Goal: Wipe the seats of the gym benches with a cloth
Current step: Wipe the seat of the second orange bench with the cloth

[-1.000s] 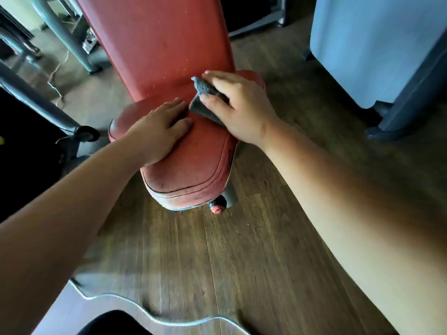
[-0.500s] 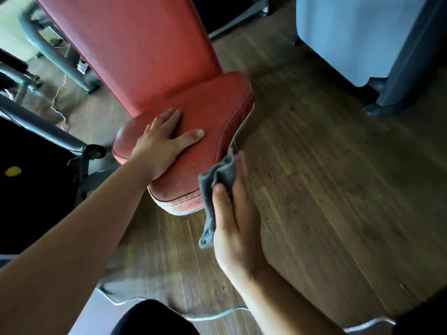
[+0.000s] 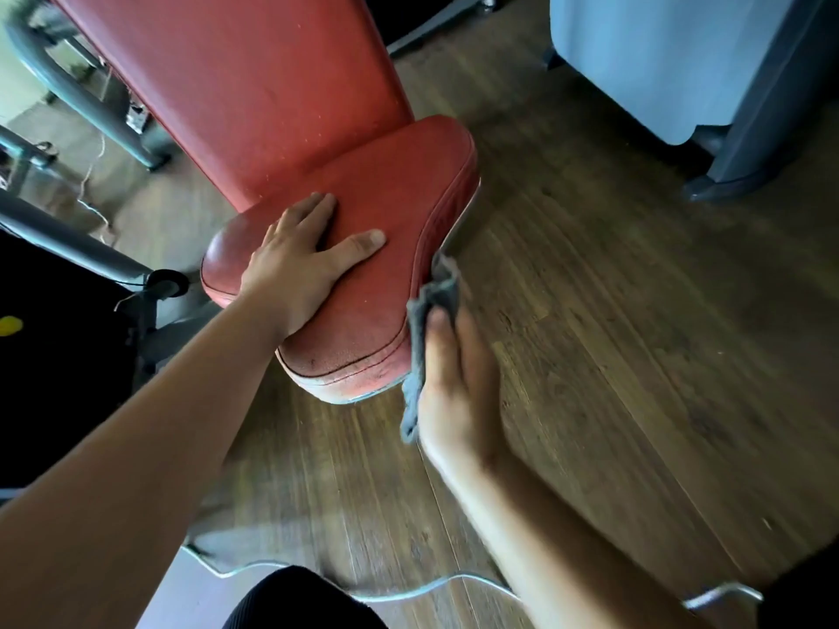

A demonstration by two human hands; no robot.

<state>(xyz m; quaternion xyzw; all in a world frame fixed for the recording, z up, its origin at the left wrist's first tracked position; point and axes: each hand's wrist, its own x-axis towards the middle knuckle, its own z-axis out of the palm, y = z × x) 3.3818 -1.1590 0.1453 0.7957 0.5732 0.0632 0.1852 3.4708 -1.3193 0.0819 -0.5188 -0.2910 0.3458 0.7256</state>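
Note:
A worn red bench seat (image 3: pixel 399 188) juts toward me below its tilted red backrest (image 3: pixel 254 84). My left hand (image 3: pixel 304 261) lies flat on the seat's left side, fingers spread, holding nothing. My right hand (image 3: pixel 454 383) presses a grey cloth (image 3: pixel 429 320) against the seat's right side wall near the front corner. Part of the cloth hangs down below my palm.
Wooden plank floor (image 3: pixel 613 333) lies all around. Grey metal machine frames (image 3: pixel 68 93) stand at the left, with a black part (image 3: pixel 54 347) close by the seat. A pale blue panel on a dark base (image 3: pixel 658 61) stands at the upper right.
My right hand left the seat's top near the backrest and came down to its right side with the cloth. Since half a second ago it has barely shifted. My left hand has stayed flat.

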